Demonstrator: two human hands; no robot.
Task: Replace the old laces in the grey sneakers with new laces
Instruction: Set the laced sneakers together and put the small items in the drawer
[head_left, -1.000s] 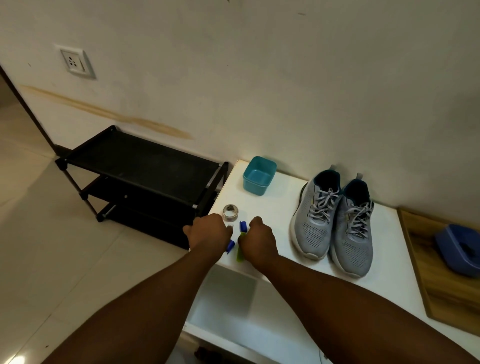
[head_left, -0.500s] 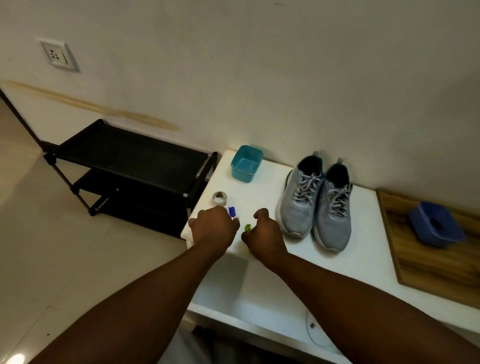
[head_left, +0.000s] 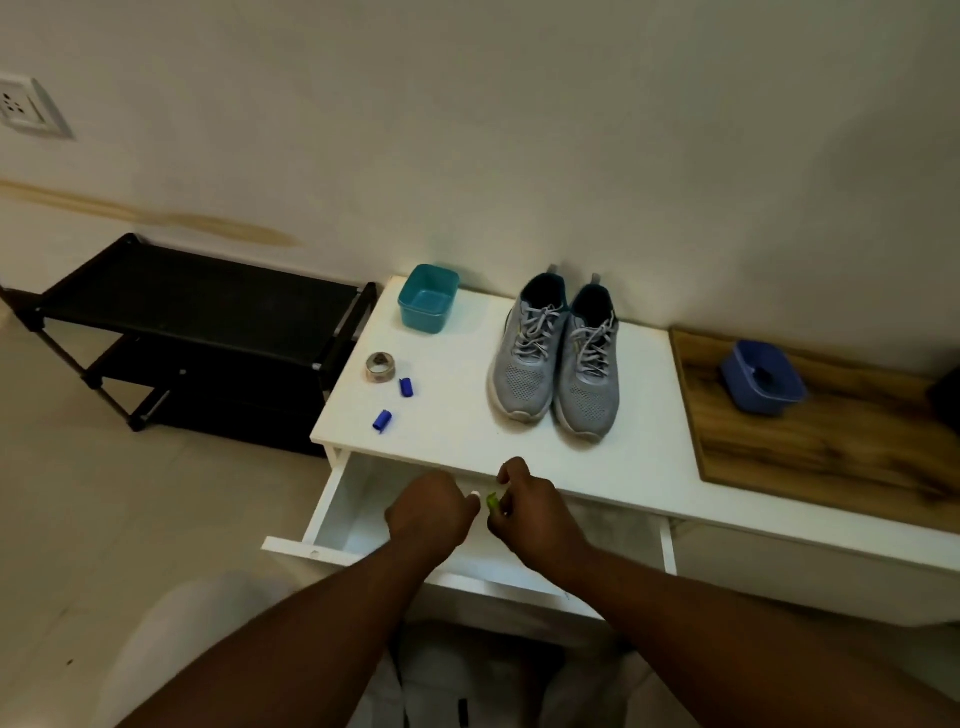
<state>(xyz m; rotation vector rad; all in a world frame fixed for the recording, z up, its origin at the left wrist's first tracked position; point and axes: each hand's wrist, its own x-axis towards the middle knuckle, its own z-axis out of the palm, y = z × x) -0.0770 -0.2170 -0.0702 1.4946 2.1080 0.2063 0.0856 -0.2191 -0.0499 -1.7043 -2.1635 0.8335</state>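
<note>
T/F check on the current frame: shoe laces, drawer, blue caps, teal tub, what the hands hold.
1. Both grey sneakers are still laced. True.
2. The drawer under the white table top is closed. False: it is pulled open, and both hands are over it.
3. Two small blue pieces lie on the table top near the tape roll. True.
4. The right hand pinches a small green item. True.
5. The teal tub sits on the wooden board. False: it is on the white top; the board carries a blue container.
6. The left hand grips a sneaker. False: it touches neither.
</note>
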